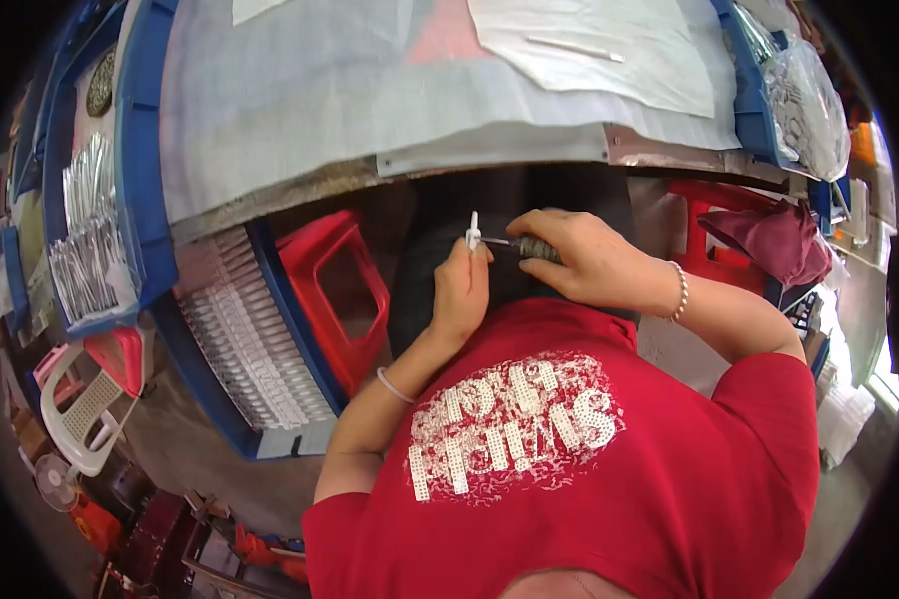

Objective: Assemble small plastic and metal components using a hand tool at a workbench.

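My left hand (459, 297) is closed around a small white plastic piece (473, 229), whose narrow tip points up out of the fingers. My right hand (601, 262) grips a screwdriver-like tool by its dark, wrapped-looking handle (535, 250). The tool's thin shaft (499, 241) runs left and meets the white piece, or comes very close; its end is too small to make out. Both hands are above my lap, just in front of the table's edge.
A cloth-covered table (280, 110) spans the front, with a thin white stick (579, 48) on it. Blue trays (148, 150) of silvery rods stand left, above a blue crate (295, 344) of clear parts. Red stools (358, 344) and a clear plastic bag (812, 110) flank me.
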{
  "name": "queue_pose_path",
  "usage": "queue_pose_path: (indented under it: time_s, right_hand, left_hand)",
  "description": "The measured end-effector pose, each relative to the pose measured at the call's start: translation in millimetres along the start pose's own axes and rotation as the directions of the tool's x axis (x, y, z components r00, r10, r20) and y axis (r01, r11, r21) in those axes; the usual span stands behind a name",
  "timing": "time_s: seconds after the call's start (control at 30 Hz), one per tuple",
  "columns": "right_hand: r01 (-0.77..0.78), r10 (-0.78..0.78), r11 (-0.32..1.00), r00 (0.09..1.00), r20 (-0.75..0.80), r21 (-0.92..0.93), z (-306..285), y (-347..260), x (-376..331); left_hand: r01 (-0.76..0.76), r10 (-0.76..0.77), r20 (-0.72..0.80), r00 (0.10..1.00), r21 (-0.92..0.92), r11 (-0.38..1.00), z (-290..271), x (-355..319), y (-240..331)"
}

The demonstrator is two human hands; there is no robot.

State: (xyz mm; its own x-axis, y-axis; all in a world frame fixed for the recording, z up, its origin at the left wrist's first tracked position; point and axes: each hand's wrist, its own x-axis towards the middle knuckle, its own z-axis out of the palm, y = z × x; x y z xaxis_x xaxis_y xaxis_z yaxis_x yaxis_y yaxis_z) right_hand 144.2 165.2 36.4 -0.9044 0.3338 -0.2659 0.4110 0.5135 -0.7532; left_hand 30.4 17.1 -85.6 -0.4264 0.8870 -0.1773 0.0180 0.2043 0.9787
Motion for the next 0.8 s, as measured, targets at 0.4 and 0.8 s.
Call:
queue_pose_path:
  time_s: [0.4,0.8]
  right_hand:
    - [0.118,-0.130,0.982,0.989,-0.076,-0.148,11.6,-0.2,-22.5]
    - [0.115,-0.152,0.868,0.988,-0.038,-0.483,33.0,1.0,-6.4]
  left_hand:
    - [0.367,-0.329,0.163,0.930,-0.360,0.858,-5.8,-2.8,20.9]
    - [-0.094,0.102,-0.048,0.994,0.132,0.987,4.2,0.7,6.2]
